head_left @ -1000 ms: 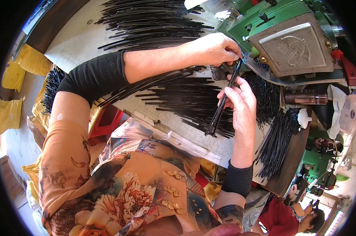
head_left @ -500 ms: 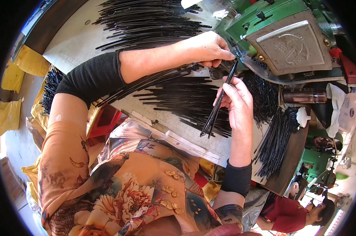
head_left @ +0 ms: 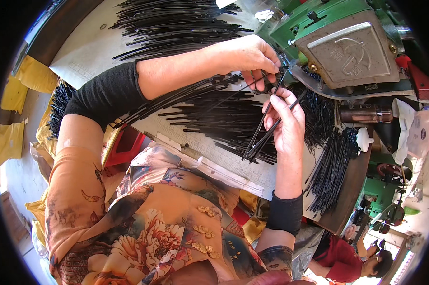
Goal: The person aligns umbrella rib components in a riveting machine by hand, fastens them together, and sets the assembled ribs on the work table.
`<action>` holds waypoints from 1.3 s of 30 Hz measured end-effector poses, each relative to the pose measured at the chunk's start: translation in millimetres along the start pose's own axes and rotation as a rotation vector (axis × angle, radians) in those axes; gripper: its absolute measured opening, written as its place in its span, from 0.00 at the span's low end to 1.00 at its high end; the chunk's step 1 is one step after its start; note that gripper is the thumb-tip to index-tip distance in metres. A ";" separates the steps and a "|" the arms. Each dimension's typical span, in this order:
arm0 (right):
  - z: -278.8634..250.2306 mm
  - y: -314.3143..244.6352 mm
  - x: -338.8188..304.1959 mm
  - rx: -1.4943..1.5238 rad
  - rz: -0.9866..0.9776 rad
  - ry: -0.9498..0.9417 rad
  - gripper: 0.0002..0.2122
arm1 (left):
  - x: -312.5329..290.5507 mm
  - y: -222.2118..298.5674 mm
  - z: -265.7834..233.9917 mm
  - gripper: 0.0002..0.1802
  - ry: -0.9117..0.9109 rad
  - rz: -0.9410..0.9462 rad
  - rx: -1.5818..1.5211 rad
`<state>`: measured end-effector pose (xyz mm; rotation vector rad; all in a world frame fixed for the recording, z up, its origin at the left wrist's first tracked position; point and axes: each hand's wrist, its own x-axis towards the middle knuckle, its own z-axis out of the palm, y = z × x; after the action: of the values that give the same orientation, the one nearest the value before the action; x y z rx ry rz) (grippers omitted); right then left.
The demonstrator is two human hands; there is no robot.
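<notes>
Near the green machine's head (head_left: 290, 64), my left hand (head_left: 257, 59) is closed, thumb and fingers pinched on a thin black rod that looks like an umbrella rib. That rod (head_left: 236, 93) slants down to the left from the fingers, blurred. Just below, my right hand (head_left: 286, 118) grips a few black umbrella ribs (head_left: 258, 148), which spread apart above the hand and come together at their lower ends. Under both hands a wide layer of loose ribs (head_left: 214, 114) lies on the worktable (head_left: 169, 130). What the left fingertips touch at the machine is partly hidden.
A larger pile of black ribs (head_left: 176, 28) lies at the far side. More bundles (head_left: 331, 173) hang over the table's right edge. The machine's grey plate (head_left: 352, 57) rises at upper right, with a brown cylinder (head_left: 366, 114) below. Another person in red (head_left: 340, 259) sits at lower right.
My left hand has shifted slightly away from the machine and a thin rib now trails from it. In my right hand the ribs, close together before, have fanned apart.
</notes>
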<state>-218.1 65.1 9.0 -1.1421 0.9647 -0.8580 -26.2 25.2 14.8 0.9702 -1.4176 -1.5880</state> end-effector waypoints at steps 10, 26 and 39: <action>1.2 -1.8 3.9 -0.015 -0.040 -0.024 0.12 | -0.8 -5.5 3.9 0.16 0.010 -0.053 -0.094; -2.6 -3.8 11.0 0.099 0.031 -0.043 0.11 | 2.6 -7.4 1.1 0.15 0.007 -0.067 -0.078; 3.2 -3.3 1.5 0.107 0.098 -0.061 0.09 | -1.2 -0.9 9.4 0.17 0.071 0.077 0.279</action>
<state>-214.8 64.1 12.4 -1.0153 0.9066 -0.7822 -34.4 30.1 14.8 1.1060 -1.6348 -1.3089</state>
